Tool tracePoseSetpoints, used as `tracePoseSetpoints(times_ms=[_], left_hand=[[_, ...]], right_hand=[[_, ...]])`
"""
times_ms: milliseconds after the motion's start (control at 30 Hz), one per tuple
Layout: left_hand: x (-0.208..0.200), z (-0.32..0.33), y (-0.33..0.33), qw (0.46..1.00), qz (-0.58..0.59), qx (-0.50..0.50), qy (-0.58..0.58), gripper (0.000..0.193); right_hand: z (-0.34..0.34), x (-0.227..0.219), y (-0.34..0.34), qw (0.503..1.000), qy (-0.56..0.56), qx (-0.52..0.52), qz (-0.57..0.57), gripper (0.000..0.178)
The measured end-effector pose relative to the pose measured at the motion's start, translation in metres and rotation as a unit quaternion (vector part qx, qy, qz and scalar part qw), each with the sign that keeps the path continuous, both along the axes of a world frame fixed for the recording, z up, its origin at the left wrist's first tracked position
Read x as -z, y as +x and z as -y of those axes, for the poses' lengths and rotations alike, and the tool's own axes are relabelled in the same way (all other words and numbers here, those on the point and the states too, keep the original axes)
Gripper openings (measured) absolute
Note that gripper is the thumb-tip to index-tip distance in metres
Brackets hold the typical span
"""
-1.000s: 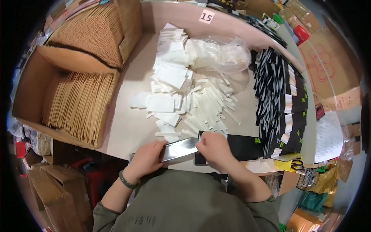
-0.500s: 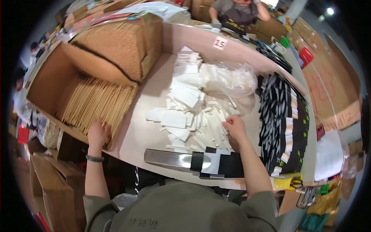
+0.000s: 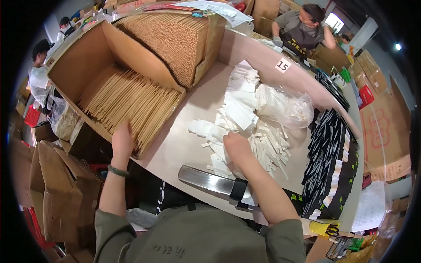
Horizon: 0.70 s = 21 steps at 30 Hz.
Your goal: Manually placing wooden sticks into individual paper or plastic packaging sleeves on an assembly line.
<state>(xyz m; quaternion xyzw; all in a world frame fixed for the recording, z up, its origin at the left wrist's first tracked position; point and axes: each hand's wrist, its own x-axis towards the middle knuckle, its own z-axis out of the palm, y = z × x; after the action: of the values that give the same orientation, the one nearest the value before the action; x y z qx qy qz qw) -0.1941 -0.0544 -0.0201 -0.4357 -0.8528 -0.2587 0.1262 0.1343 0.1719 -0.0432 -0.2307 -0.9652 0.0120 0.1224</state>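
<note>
Reaching out at ten o'clock, the left hand (image 3: 122, 139) lies on the near ends of the pale wooden sticks (image 3: 131, 101) packed flat in the open cardboard box (image 3: 83, 65); its fingers curl down over the bundle, though whether they pinch any stick I cannot tell. At the centre, the right hand (image 3: 236, 144) presses on the loose heap of white paper sleeves (image 3: 239, 115), fingers hidden under the knuckles, so their spread cannot be told. Just toward six o'clock of that hand lies a flat metal plate (image 3: 205, 179) with a black band, on the pale surface (image 3: 184, 144). A clear plastic bag (image 3: 285, 105) sits at two o'clock, and rows of black packets (image 3: 331, 162) run along three o'clock.

As a judgement: the box overhangs the surface's edge, so a hard tug on the sticks could tip it or spill them. The right forearm crosses the plate and could nudge it off the near edge, and a sweeping grab might scatter sleeves.
</note>
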Motion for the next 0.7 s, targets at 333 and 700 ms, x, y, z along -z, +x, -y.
tracePoseSetpoints(times_ms=[333,700], left_hand=[[0.058,0.016,0.152,0.911,0.363,0.090,0.175,0.015],[0.027,0.011,0.114,0.739,0.630,0.237,0.017,0.011]], right_hand=[[0.085,-0.057,0.033,0.960,-0.226,-0.027,0.166,0.004],[0.129,-0.045,0.060,0.976,-0.197,0.031,-0.087,0.019]])
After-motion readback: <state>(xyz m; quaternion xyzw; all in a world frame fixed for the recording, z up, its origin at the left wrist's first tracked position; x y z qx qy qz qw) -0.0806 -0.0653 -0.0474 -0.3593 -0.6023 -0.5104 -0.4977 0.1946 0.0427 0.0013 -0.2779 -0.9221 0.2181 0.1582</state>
